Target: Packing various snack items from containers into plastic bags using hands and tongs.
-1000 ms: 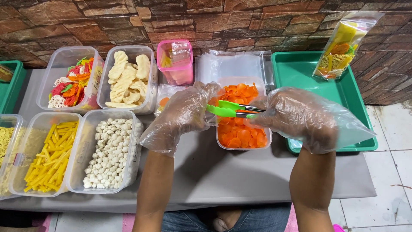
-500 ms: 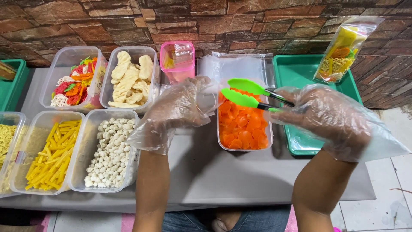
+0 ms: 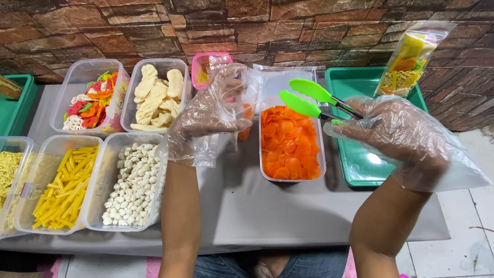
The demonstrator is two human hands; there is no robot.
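Right hand (image 3: 396, 136) grips green tongs (image 3: 309, 100), tips apart above orange chips tub (image 3: 290, 141), centre of table. Left hand (image 3: 213, 110) pinches clear bag (image 3: 242, 110) just left of tub. Best: keep bag mouth wide, close to tub. Count: one tongs, six tubs visible, two green trays.

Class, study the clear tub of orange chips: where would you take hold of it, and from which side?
Grip the tub of orange chips by its near short rim, coming from the person's side. It is open-topped and full, tongs hover over its far end, and another tub sits left.
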